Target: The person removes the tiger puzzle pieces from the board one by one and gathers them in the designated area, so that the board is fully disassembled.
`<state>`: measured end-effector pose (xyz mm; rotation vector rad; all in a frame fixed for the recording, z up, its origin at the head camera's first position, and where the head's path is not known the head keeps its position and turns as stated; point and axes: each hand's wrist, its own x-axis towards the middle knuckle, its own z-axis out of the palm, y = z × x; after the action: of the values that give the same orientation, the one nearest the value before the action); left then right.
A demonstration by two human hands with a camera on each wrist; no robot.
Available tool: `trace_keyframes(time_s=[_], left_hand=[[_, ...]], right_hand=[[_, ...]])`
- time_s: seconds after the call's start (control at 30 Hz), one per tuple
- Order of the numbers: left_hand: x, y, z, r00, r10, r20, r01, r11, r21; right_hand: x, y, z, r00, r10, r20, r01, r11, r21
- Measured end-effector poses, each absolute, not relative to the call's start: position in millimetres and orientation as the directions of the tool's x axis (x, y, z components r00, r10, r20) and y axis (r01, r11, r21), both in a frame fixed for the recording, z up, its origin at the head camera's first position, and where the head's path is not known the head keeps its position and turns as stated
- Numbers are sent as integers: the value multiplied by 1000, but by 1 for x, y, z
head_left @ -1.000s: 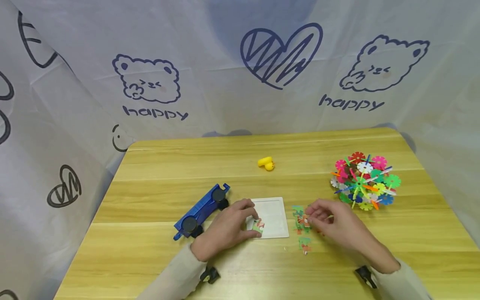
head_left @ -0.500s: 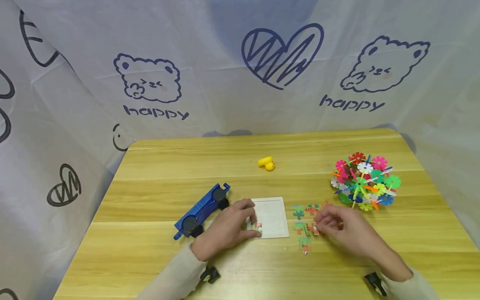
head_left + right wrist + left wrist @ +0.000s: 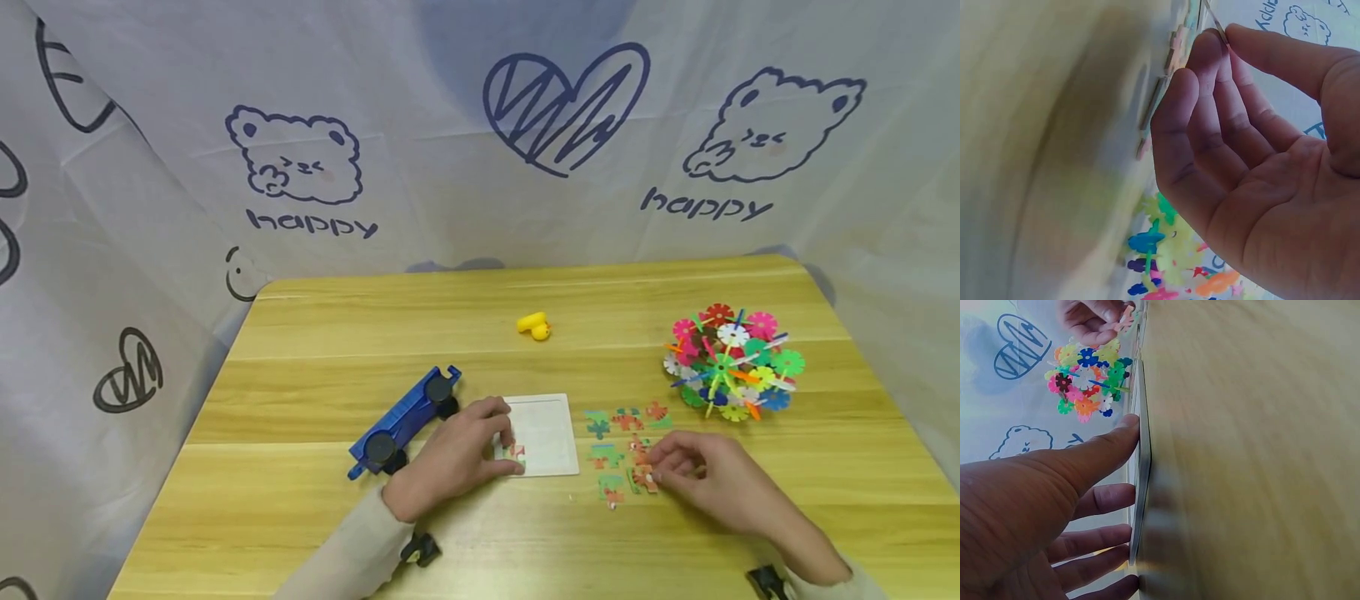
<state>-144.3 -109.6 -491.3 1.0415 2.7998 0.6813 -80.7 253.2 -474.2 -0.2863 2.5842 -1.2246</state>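
My right hand (image 3: 716, 477) pinches an orange-and-green jigsaw piece (image 3: 644, 478) between thumb and fingertip. Edge-on, the piece is a thin sliver (image 3: 1216, 22) in the right wrist view. Several other jigsaw pieces (image 3: 611, 487) lie in loose rows beside that hand, on the table. A shallow white puzzle tray (image 3: 545, 433) sits left of them. My left hand (image 3: 465, 446) rests at its left side, thumb and fingertips touching the tray, fingers fairly straight in the left wrist view. One piece (image 3: 517, 452) shows inside the tray, partly hidden by the left hand.
A blue toy wagon (image 3: 401, 423) with black wheels lies on its side to the left. Behind the tray is a small yellow duck (image 3: 535, 326). A ball of colourful flower-shaped discs (image 3: 731, 362) stands at the right, on the wooden table (image 3: 360, 321).
My right hand has moved right and toward me over the loose pieces, carrying a jigsaw piece, and pieces it covered now show. The left hand stays at the tray.
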Motion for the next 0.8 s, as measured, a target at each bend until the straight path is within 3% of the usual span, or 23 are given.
trace_keyframes(time_s=[0.8], left_hand=[[-145,-110,-491,-765,640,74,605,674,425]], right_hand=[[-77,265,-480,-964,-247,-94,-89,641,-763]])
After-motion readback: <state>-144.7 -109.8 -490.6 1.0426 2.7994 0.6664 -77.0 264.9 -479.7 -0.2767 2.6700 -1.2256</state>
